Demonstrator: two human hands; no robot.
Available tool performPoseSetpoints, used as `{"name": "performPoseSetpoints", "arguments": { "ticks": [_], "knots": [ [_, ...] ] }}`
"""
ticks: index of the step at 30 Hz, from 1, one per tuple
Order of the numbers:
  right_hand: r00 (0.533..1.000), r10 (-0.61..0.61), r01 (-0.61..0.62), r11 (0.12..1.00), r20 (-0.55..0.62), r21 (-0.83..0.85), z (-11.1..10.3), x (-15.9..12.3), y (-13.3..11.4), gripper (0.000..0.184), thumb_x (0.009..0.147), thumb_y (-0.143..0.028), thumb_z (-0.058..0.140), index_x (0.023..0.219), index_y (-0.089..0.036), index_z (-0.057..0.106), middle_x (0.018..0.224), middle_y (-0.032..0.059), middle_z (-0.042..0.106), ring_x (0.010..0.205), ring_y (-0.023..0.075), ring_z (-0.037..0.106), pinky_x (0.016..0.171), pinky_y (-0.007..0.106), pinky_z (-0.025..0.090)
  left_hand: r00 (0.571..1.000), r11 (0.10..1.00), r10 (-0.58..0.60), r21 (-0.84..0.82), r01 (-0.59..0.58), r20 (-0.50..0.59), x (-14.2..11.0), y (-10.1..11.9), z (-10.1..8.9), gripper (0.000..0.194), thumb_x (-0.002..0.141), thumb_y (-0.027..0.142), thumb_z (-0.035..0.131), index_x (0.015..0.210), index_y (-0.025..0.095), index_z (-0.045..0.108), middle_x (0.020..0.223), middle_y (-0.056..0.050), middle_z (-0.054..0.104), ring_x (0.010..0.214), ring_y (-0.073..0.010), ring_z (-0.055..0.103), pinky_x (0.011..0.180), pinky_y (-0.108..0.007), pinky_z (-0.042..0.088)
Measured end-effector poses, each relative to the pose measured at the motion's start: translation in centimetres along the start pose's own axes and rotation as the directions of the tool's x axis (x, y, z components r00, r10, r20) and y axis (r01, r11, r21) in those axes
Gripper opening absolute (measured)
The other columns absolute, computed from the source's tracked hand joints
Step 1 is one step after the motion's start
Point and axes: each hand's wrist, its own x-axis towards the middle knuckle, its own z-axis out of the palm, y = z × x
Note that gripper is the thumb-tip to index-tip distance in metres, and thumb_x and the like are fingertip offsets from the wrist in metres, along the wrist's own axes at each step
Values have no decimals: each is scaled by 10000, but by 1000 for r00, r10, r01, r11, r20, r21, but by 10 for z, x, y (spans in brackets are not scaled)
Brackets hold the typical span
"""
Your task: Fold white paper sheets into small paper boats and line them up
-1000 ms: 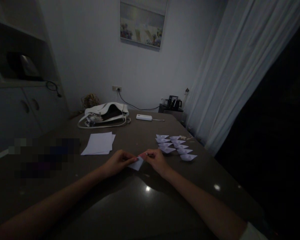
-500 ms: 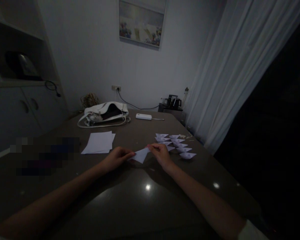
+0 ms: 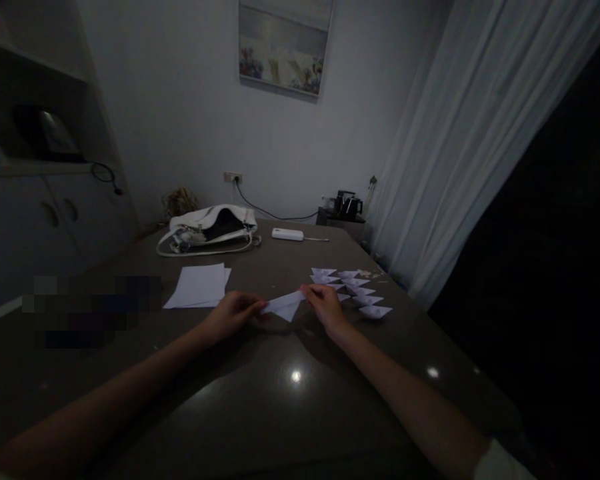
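Observation:
A folded piece of white paper (image 3: 286, 306) is stretched between my two hands just over the table, its lower point hanging down in a triangle. My left hand (image 3: 233, 316) pinches its left corner between thumb and fingers. The right corner is gripped the same way by my right hand (image 3: 325, 305). Just beyond the right hand stand several folded paper boats (image 3: 374, 311) in two rows, a few partly hidden behind that hand. To the left, a small stack of white paper sheets (image 3: 200, 285) lies flat near my left hand.
At the back of the dark table (image 3: 290, 427) sit a white handbag (image 3: 213, 227) and a white power bank (image 3: 287, 235) with a short cable. Small scraps (image 3: 369, 273) lie behind the boats. A curtain (image 3: 430, 153) hangs along the right side. Something at the left is pixelated.
Both hands have shifted slightly right with the folded paper. More of a straight band along its upper edge shows now, and it looks stretched wider.

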Motion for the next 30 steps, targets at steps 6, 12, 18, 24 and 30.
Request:
{"name": "performPoseSetpoints", "arguments": {
  "ticks": [6,12,18,24,30],
  "knots": [
    [998,11,-13,1000,54,20,2,-2,-2,371,736,-505,610,663,-145,662,573,3,551,551,130,475,518,237,356,998,998,-68,-1,68,-2,-3,6,1,554,792,605,481,749,94,690,675,-75,673,607,-201,578,520,-253,396],
    [978,-3,0,1000,210,12,10,-13,-9,353,759,-479,601,667,-143,660,564,-7,539,534,115,459,510,227,337,997,999,-41,13,40,71,-5,5,8,595,815,639,417,563,133,603,468,28,444,447,-106,372,425,-223,258],
    [953,-73,81,997,295,-14,18,-22,-12,323,793,-437,586,708,-143,691,602,8,600,552,120,502,524,226,357,999,998,17,57,-20,50,-13,12,17,544,772,655,471,599,162,621,497,26,457,490,-121,411,438,-215,302],
    [962,-103,122,991,253,-62,21,-24,-15,299,812,-388,576,705,-134,691,649,29,637,607,137,547,570,235,391,995,993,28,113,-39,101,-11,14,16,586,802,653,425,581,144,613,467,30,447,457,-107,402,436,-209,305],
    [980,-124,138,987,159,-81,11,-13,-14,301,811,-389,563,688,-136,670,647,29,629,625,149,550,579,241,401,990,994,-4,105,-10,138,-10,17,10,587,841,611,409,665,118,674,549,-14,607,506,-131,520,491,-212,381]
  ]
}}
